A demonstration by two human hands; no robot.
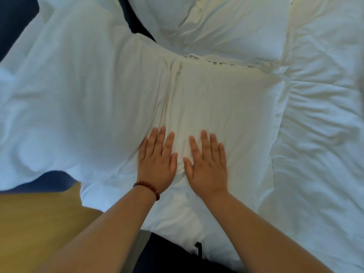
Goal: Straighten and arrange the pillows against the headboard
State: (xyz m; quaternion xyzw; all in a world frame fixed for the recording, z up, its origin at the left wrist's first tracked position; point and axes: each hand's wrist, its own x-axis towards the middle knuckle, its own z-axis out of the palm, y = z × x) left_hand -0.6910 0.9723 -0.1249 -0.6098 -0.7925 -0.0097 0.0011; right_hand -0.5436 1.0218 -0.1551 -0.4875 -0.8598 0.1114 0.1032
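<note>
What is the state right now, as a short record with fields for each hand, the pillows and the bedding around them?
left hand: flat, fingers straight, pressing the near white striped fabric pillow; red bead bracelet on its wrist
right hand: flat beside it, pressing the same pillow
far pillow: plump white fabric pillow beyond the near one, creased
right side: rumpled white duvet
top left: dark blue surface; whether headboard, cannot tell

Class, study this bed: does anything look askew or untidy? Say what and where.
Yes. The far pillow lies slanted and deeply creased, out of line with the near pillow under the left hand and right hand. The bedding to the left is bunched and rumpled.
</note>
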